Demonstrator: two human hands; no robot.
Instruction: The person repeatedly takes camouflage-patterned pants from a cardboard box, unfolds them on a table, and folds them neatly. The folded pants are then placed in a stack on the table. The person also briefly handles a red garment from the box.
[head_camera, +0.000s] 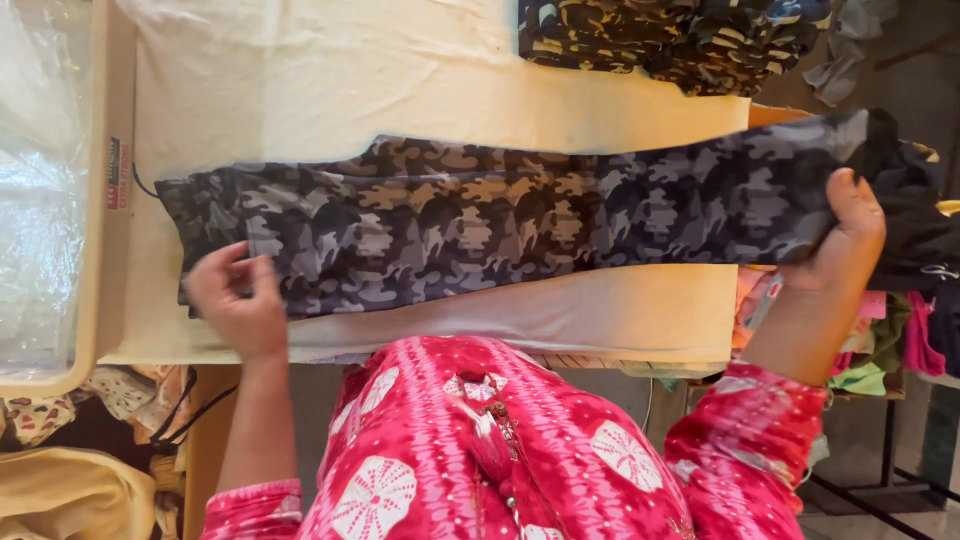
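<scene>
Grey camouflage trousers (480, 225) lie stretched across the cream-covered table (300, 80), centre frame. Left hand (235, 300), lower left, pinches the waistband edge; right hand (845, 235), far right, grips the leg end. Folded camouflage garments (660, 35) lie upper right.

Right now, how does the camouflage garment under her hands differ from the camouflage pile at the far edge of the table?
The grey camouflage garment lies stretched out flat, gripped at both ends by the left hand and right hand. The camouflage pile sits bunched and untouched. The garment looks greyer; the pile shows darker, greener and bluish patches. Both share a camouflage print and rest on the cream-covered table.
</scene>
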